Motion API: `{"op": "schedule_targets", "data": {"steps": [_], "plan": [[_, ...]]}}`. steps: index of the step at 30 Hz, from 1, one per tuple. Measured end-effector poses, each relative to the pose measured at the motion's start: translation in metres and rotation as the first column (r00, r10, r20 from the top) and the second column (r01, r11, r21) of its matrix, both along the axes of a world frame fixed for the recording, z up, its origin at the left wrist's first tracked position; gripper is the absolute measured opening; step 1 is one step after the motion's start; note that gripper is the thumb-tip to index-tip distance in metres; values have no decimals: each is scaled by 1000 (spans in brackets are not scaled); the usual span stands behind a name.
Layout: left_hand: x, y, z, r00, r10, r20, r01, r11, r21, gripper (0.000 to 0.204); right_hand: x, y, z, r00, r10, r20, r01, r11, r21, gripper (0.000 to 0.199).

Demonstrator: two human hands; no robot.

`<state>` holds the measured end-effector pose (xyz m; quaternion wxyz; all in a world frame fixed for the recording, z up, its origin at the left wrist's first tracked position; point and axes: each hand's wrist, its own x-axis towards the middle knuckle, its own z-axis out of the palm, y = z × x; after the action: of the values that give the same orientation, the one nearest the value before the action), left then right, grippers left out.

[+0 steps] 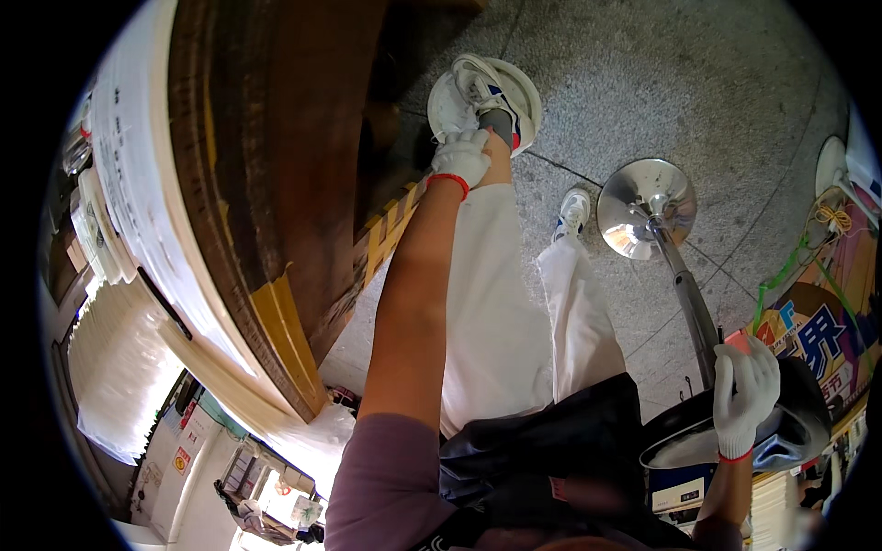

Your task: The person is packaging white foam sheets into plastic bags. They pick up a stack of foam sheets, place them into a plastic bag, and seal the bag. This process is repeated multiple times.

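Note:
My left hand [464, 158], in a white glove with a red cuff edge, is against my bare lower leg [499, 165] just above the grey sock. Its fingers are curled; whether they pinch anything is hidden. The white sneaker [473, 83] on that foot rests on a round white disc [528, 96]. At the right, my right hand [749, 390], gloved the same way, is held with fingers extended over the black seat [801, 418] of a stool. I cannot tell whether it touches the seat. A metal post [684, 285] joins the seat to a shiny round base [646, 209].
Brown cardboard [271, 165] with yellow tape rises close on my left, beside a stack of white sheets [152, 184]. My other shoe [573, 213] stands on the grey stone floor [634, 83]. A printed colourful box [822, 321] with green strapping is at the right.

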<state>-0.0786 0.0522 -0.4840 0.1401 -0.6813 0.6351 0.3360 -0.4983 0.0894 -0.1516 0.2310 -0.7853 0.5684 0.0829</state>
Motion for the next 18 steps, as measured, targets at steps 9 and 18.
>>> {"op": "schedule_targets", "data": {"steps": [9,18], "plan": [[-2,-36,-6,886,452,105,-460,829,318,53,-9,1,0,997,-61,-39,61,998,-9,8],[22,-23,-23,406,888,-214,-616,439,654,40,-10,-1,0,997,-74,-5,74,996,45,6]]}}
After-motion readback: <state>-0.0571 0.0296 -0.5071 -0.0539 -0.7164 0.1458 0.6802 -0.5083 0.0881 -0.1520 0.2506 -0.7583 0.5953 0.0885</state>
